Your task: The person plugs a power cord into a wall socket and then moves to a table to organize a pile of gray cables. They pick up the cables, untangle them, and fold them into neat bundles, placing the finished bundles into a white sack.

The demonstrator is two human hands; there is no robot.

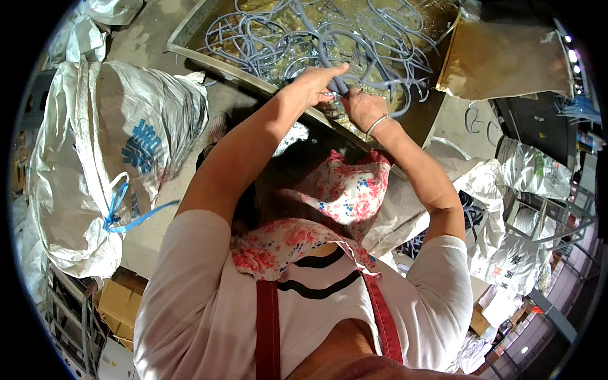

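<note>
While both forearms are extended over floral apron (342,190), grey cable (339,82) is pinched between left hand (315,82) and right hand (362,107); both grips closed on it. Silver bangle (377,123) worn on right wrist. Just beyond grips, tangled grey cables (304,31) heaped in metal tray (190,47). Left of grips, white sack (95,158) tied with blue strap (126,218).

Both hands met over a metal tray (190,47) full of tangled grey cables (329,31). The left hand (315,83) pinched one cable, and the right hand (362,107), with a silver bangle (376,124) on the wrist, gripped the same cable just beside it. A big white sack (95,158) tied with blue string (126,215) stood at the left.
</note>
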